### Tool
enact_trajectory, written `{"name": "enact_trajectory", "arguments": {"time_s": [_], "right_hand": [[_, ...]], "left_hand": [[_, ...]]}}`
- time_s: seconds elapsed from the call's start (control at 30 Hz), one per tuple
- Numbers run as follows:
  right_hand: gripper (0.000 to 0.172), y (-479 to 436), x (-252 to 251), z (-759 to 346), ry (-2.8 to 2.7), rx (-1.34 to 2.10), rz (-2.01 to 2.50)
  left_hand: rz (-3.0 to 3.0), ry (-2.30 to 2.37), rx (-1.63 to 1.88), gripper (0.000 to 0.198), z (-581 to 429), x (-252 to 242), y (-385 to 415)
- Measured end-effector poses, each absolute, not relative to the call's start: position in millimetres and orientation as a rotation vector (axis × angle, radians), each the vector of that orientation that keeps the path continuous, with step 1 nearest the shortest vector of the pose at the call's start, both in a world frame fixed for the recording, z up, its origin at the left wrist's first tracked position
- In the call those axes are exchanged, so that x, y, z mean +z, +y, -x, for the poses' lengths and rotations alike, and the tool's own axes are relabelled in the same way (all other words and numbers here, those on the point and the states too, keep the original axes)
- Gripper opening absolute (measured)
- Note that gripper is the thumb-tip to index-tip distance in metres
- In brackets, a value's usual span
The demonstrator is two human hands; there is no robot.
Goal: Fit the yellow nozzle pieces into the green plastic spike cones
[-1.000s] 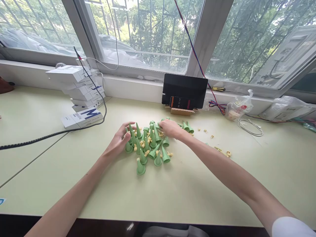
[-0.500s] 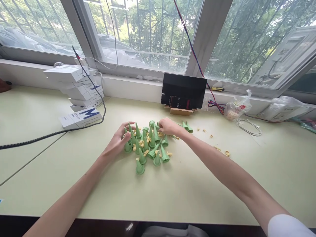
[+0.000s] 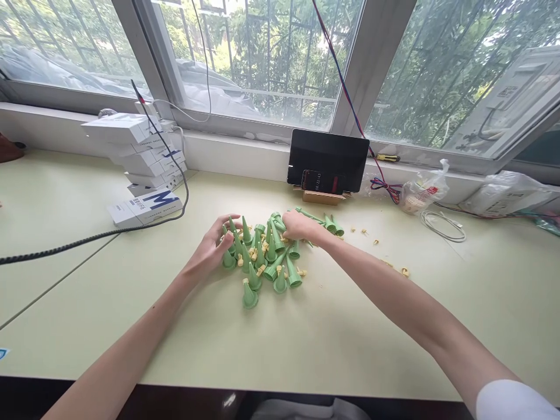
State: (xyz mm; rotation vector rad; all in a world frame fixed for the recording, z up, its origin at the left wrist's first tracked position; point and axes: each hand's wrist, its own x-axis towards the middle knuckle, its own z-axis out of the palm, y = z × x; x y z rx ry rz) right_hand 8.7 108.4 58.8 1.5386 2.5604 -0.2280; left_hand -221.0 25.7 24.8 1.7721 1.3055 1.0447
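Observation:
A heap of green plastic cones (image 3: pixel 270 252), some upright and some lying over, spreads over the middle of the table. Small yellow plastic pieces (image 3: pixel 253 254) are mixed in among them. My left hand (image 3: pixel 217 239) rests against the heap's left edge, its thumb and fingers apart and curved beside the cones. At the back of the heap is my right hand (image 3: pixel 298 225), with its fingers curled down and closed among the cones. Whatever those fingers hold, if anything, is hidden. Two more green cones (image 3: pixel 335 226) lie just right of that hand.
Loose yellow pieces (image 3: pixel 405 272) lie scattered on the right. A tablet (image 3: pixel 328 158) with a phone (image 3: pixel 321 181) before it stands at the back on a cardboard stand (image 3: pixel 322 198). White boxes (image 3: pixel 144 208) are stacked at left, a black cable (image 3: pixel 131 227) running past them. A coiled white cable (image 3: pixel 443 226) lies at right.
My right hand has stayed at the back of the heap, and a long green piece now shows behind it. My left hand has hardly moved. The whole view has shifted slightly.

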Motion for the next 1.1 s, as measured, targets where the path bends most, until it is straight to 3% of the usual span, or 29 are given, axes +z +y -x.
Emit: {"name": "enact_trajectory", "arguments": {"time_s": [0.4,0.83,0.97,1.1], "right_hand": [[0.031,93,73,0,2.535,0.034,-1.485],[0.03,92,89,-10,2.486,0.173,-1.449],[0.023,89,92,-31,2.471,0.144,-1.528],[0.007,83,83,-65,2.535,-0.104,-1.741]], "left_hand": [[-1.784,1.315,1.042,0.072,219,26,24],[-1.818,1.272,1.112,0.073,220,24,25],[-1.82,1.277,1.121,0.075,220,23,25],[-1.817,1.268,1.123,0.075,220,23,24]]}}
